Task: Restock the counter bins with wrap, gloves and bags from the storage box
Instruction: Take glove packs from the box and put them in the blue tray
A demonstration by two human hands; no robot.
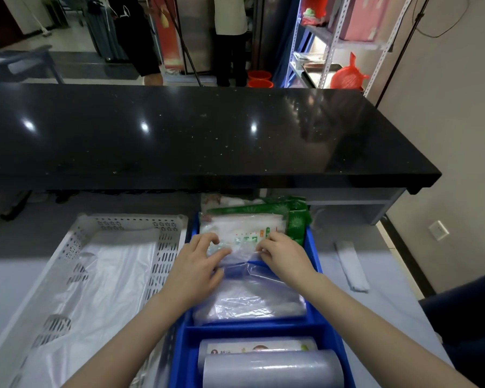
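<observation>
Both of your hands are inside the blue divided bin (244, 327), and the thing you work on, the printed pack (247, 228) of what looks like gloves or bags, lies directly in front of them, in the far compartment. Its long axis runs from left to right, across the bin. Your left hand (199, 261) is at the near left corner and your right hand (284, 254) at the near right corner, so both are equally near and neither has to reach over the other. The fingers of both hands are curled down on the near edge of this pack. I judge that they grip the pack, but thin clear film lies at the same edge, and it may be caught in the grip too. Behind the pack the green packs (294, 217) stand against the far wall, touching it, so there is little free room further forward. Under your wrists the stack of clear bags (252, 298) fills the middle compartment, and the wrap rolls (272, 368) lie in the nearest one. The white perforated basket (140, 219) is just beside the bin on your left, with white plastic bags (109, 275) in it. The coming move is probably to settle the pack flat, keeping its long side parallel to the divider.
</observation>
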